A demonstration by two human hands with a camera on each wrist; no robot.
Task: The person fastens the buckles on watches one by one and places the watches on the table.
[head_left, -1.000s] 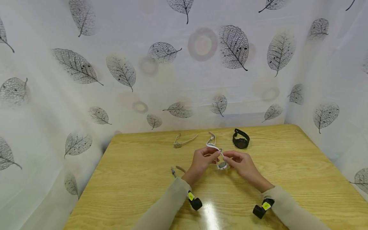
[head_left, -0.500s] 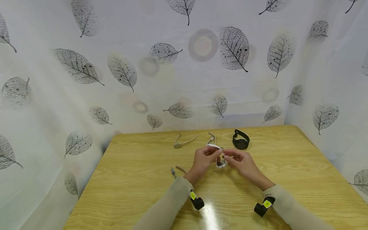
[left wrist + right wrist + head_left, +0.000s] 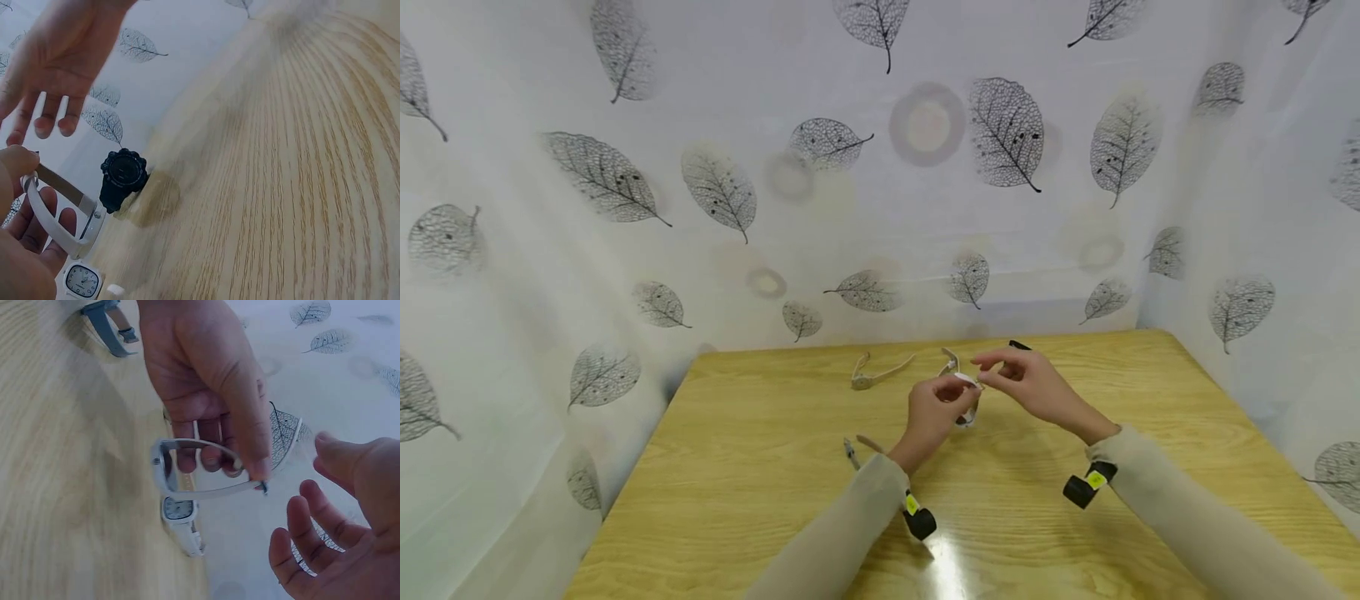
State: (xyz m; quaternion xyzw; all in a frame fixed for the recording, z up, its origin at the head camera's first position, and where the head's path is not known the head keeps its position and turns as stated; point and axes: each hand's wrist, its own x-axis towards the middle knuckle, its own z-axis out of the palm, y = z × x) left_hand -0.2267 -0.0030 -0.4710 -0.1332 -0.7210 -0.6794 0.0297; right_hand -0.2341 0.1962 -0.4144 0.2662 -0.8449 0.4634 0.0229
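A white watch [image 3: 219, 491] hangs above the table in a loop, its two strap ends meeting under the thumb of my left hand [image 3: 934, 421]. That hand pinches the strap beside a small metal buckle [image 3: 264, 487], and one strap end juts out past the thumb in the right wrist view. The watch case is at the lower side of the loop. My right hand [image 3: 1030, 387] is apart from the strap, its fingers [image 3: 312, 540] relaxed and loosely bent with nothing in them. Below the held watch in the left wrist view, a second white watch [image 3: 82, 281] lies on the table.
A black watch [image 3: 124, 172] stands at the back, mostly covered by my right hand in the head view. A pale thin-strapped watch [image 3: 862, 382] lies at the back left. Nearer, a grey-blue-strapped watch [image 3: 850, 452] is partly behind my left forearm. Leaf-patterned cloth [image 3: 865, 208] borders the wooden table [image 3: 760, 467].
My right hand has let go of the white watch's strap and moved up and away, now overlapping the black watch. My left hand keeps its pinch, and the watch has shifted slightly left.
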